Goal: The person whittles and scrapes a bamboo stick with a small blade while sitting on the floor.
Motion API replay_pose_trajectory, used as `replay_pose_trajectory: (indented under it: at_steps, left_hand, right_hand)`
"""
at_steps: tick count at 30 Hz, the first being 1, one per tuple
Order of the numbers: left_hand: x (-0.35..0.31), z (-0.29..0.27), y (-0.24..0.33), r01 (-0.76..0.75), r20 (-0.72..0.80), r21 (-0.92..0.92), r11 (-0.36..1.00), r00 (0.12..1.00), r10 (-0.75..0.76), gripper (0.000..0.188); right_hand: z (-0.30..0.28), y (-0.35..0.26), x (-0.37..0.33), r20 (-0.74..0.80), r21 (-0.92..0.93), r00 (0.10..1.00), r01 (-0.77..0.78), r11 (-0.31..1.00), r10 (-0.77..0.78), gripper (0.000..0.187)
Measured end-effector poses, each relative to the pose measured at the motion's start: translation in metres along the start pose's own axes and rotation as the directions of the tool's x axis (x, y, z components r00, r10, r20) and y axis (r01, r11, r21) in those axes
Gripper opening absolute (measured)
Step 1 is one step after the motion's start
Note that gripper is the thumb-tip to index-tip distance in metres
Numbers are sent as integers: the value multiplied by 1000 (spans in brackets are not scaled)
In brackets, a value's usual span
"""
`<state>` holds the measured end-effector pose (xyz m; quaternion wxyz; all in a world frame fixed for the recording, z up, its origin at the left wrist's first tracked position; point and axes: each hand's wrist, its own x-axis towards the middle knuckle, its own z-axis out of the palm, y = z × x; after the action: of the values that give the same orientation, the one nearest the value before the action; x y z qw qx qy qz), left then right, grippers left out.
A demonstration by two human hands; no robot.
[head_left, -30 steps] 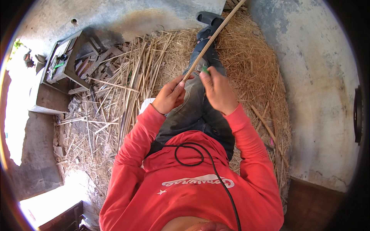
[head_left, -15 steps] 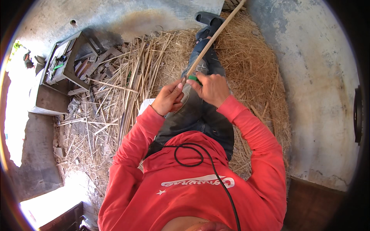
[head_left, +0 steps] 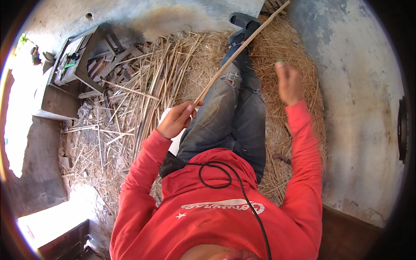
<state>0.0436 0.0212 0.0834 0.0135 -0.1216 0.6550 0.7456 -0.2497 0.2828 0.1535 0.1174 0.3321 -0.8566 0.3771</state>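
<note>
Left hand (head_left: 177, 120) was closed in a pinch, thumb against fingers, on the near end of a stick (head_left: 239, 53). From that grip the stick slanted away, up and to the right, passing over the jeans (head_left: 216, 123) and by a sandal (head_left: 245, 20) far beyond the hand. Right hand (head_left: 290, 88) was well apart from the left, out to its right and clear of the stick; its fingers were drawn in, with a bit of a green thing (head_left: 280, 61) at their tips, though blur hid the rest of that hold. Straw (head_left: 311, 93) lay beneath and around the right hand. Beyond the left hand, and to its left, lay a heap of sticks (head_left: 161, 80); farther left stood a desk (head_left: 71, 78). Something white (head_left: 177, 143) showed just beside the left wrist. Nearer than both hands, a black cord (head_left: 248, 198) looped over the red shirt (head_left: 208, 225).
</note>
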Motion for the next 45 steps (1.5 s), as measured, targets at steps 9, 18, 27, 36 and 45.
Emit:
replay_pose_trajectory:
  at_steps: [9, 18, 27, 36, 45]
  left_hand:
    - [33, 37, 3, -119, 8, 167, 979, 993, 119, 34]
    - [20, 42, 14, -141, -4, 285, 948, 989, 149, 31]
    - [8, 48, 16, -118, -38, 433, 894, 988, 149, 30]
    - [-84, 9, 6, -71, 105, 579, 812, 994, 12, 29]
    - [-30, 20, -11, -28, -62, 528, 849, 995, 72, 28]
  right_hand:
    - [82, -90, -93, 396, -29, 906, 177, 984, -152, 56]
    - [79, -83, -104, 421, 50, 861, 290, 956, -283, 53]
    - [70, -65, -75, 336, -172, 928, 230, 958, -163, 54]
    - [-47, 201, 36, -285, -209, 790, -604, 769, 542, 84]
    - [-22, 88, 12, -113, 21, 950, -292, 956, 292, 69]
